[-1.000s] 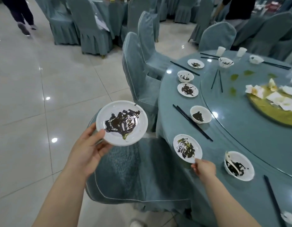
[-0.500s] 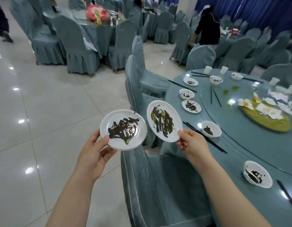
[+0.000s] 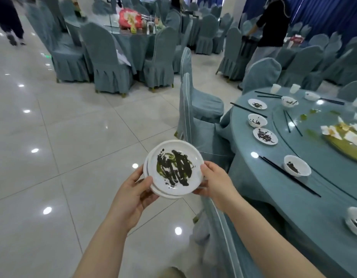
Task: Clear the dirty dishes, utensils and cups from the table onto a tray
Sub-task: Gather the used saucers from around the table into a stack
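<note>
Above the floor, two stacked plates [image 3: 174, 169], both hands [image 3: 133, 195] gripping

Two white plates [image 3: 174, 171] sit stacked, the top one smeared with dark and green sauce, held level over the floor between left hand [image 3: 131, 194] and right hand [image 3: 216, 182] (fingers curled at the rims).

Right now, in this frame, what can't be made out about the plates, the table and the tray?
- Lower plate, head view: its face is covered by the top plate; only a rim edge shows.
- Left hand and right hand: the fingers under the stack are hidden by it.
- Bowl: cut off by the right edge.
- Table: its far right side is out of frame.
- Tray: none in view.
</note>
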A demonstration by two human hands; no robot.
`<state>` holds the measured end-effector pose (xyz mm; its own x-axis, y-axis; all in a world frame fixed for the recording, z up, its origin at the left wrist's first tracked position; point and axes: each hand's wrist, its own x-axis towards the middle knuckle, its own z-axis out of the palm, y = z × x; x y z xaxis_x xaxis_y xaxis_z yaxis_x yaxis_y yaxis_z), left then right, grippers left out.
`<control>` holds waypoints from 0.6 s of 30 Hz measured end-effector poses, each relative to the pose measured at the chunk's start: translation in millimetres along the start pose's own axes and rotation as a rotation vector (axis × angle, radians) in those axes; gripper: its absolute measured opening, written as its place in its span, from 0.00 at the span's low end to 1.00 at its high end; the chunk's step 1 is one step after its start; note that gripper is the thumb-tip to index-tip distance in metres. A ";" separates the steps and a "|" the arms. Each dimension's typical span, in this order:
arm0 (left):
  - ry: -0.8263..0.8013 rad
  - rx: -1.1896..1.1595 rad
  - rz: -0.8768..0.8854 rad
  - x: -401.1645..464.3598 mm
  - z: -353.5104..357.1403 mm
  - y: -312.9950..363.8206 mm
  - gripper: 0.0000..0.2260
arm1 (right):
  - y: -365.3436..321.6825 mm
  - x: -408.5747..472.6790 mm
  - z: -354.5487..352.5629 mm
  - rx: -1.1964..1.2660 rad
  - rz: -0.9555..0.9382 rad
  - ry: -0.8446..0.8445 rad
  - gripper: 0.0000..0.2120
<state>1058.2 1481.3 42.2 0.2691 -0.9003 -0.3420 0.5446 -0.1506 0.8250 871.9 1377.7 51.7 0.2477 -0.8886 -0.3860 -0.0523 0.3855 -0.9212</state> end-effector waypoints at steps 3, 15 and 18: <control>0.015 -0.005 -0.022 23.3 -16.7 13.8 0.18 | -2.9 25.1 26.4 0.018 0.027 -0.063 0.11; 0.075 0.052 -0.030 192.5 -34.7 93.4 0.18 | -53.5 196.8 77.5 0.174 0.096 -0.126 0.08; 0.070 0.048 -0.004 237.4 -27.2 108.3 0.18 | -72.3 238.5 72.2 0.266 0.081 -0.047 0.10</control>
<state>1202.7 1262.4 38.2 0.3228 -0.8692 -0.3746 0.5078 -0.1750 0.8435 1004.6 1155.9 29.8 0.2981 -0.8420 -0.4496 0.1804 0.5123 -0.8397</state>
